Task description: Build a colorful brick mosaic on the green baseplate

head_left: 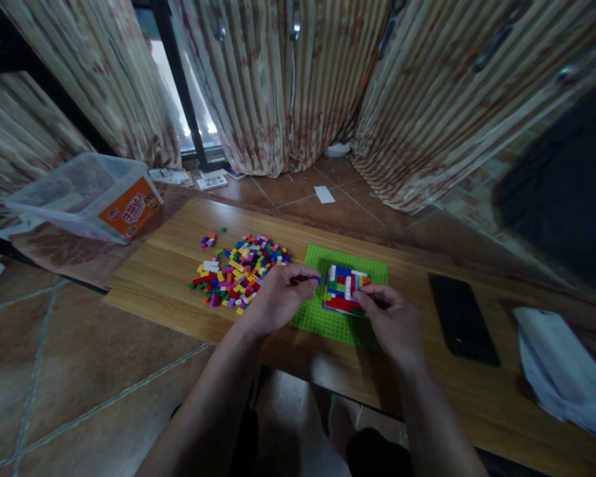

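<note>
My left hand (291, 291) pinches a small blue brick (318, 279) just left of a block built of many-coloured toy bricks (342, 303). That block stands on a green studded baseplate (310, 324). At its right side is my right hand (388, 311), with thumb and index finger closed together at the block's edge near some white and orange bricks. Whether a loose brick sits between those fingertips is hidden. Left of my left hand lies a heap of loose bricks (251, 262) in many colours.
A wooden bench top (163, 265) carries everything. At the right lie a black phone (464, 318) and a white plastic packet (561, 358). Beyond the left end stands a clear plastic tub (79, 199) with an orange label. Striped curtains (278, 99) hang behind.
</note>
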The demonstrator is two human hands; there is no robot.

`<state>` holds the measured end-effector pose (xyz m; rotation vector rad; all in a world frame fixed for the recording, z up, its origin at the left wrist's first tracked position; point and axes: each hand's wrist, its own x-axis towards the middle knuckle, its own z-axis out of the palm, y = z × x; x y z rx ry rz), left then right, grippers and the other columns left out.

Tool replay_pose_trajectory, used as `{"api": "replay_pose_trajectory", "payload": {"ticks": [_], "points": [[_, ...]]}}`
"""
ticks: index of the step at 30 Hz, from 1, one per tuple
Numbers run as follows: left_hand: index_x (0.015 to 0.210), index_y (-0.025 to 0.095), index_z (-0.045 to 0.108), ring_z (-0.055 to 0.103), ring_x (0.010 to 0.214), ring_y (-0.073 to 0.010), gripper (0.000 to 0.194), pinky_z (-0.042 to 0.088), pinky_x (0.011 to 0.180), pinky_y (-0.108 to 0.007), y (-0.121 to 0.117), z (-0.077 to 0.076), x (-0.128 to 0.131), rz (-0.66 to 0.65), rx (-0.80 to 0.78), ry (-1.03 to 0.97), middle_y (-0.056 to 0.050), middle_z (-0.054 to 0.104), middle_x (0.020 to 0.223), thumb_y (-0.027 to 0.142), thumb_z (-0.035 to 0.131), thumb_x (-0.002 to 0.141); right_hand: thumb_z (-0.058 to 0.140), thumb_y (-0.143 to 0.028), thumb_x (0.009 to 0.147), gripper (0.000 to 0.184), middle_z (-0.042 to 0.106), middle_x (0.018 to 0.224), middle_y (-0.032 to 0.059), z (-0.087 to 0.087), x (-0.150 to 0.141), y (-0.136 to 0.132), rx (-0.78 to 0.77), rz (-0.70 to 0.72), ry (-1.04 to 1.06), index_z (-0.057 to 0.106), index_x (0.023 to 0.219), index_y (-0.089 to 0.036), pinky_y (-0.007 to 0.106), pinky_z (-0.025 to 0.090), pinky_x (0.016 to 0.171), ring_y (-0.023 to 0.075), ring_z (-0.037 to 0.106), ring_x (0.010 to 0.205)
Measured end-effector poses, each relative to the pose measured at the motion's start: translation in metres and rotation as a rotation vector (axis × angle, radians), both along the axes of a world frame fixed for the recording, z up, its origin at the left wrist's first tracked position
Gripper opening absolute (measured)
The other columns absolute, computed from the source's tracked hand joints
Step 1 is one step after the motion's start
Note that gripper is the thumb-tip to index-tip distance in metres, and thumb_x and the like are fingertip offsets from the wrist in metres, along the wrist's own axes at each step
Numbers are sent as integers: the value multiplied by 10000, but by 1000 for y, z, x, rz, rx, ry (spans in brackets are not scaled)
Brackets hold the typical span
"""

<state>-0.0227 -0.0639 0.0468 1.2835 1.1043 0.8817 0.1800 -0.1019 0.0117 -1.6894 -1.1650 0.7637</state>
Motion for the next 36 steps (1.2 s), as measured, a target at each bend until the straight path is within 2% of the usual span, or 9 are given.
{"api": "replay_pose_trajectory", "payload": {"ticks": [8,13,18,22,25,28,32,34,36], "points": [[854,141,712,550,627,-112,138,431,606,-227,-4,0,3,1,-26,-33,3,645,701,212,628,770,703,-456,740,263,725,768,47,1,-5,0,-2,22,-86,692,775,-196,339,491,697,193,646,700],[907,138,731,556,653,-122,185,434,619,-230,-6,-3,8,-50,3,32,-7,672,742,174,620,764,670,-468,767,267,724,763,44,1,-3,-2,4,51,-137,690,780,-202,335,485,688,200,645,708],[1074,158,697,592,740,-139,342,448,672,-239,-9,-9,15,-71,32,27,-25,690,872,127,632,740,601,-475,848,286,727,818,44,11,-8,-9,130,28,-160,708,844,-210,329,490,713,195,651,743],[1198,164,627,585,720,-132,416,436,656,-235,-13,-11,20,-162,56,0,-21,669,859,152,621,781,607,-412,874,242,729,976,34,18,-19,-16,172,240,-81,714,1007,-240,322,499,795,185,664,872],[1238,152,585,591,733,-134,426,437,670,-238,-16,-12,22,-187,89,0,-20,666,842,163,600,813,607,-361,883,200,731,981,36,17,-27,-19,184,316,-50,721,1000,-246,323,507,805,183,669,895],[1229,134,571,595,725,-141,416,439,659,-244,-18,-12,23,-173,88,26,-25,669,827,163,595,815,607,-327,885,157,734,956,34,16,-31,-20,224,295,-42,735,943,-258,330,514,804,186,674,892],[1064,145,642,602,718,-147,267,445,651,-243,-20,-11,26,-194,96,43,-25,673,799,148,582,804,609,-296,880,156,731,920,25,21,-31,-22,296,280,-88,751,942,-280,320,516,782,182,672,868],[1029,154,656,614,732,-152,250,453,661,-245,-19,-9,25,-150,96,72,-26,684,816,133,572,795,627,-312,863,153,733,913,24,23,-25,-21,309,190,-82,756,939,-278,323,518,763,183,672,840],[1021,160,669,626,759,-163,248,463,684,-256,-17,-9,23,-62,117,140,-32,698,849,135,563,798,657,-344,833,168,741,909,29,24,-15,-18,269,41,-35,757,941,-261,339,523,751,190,675,810]]}}
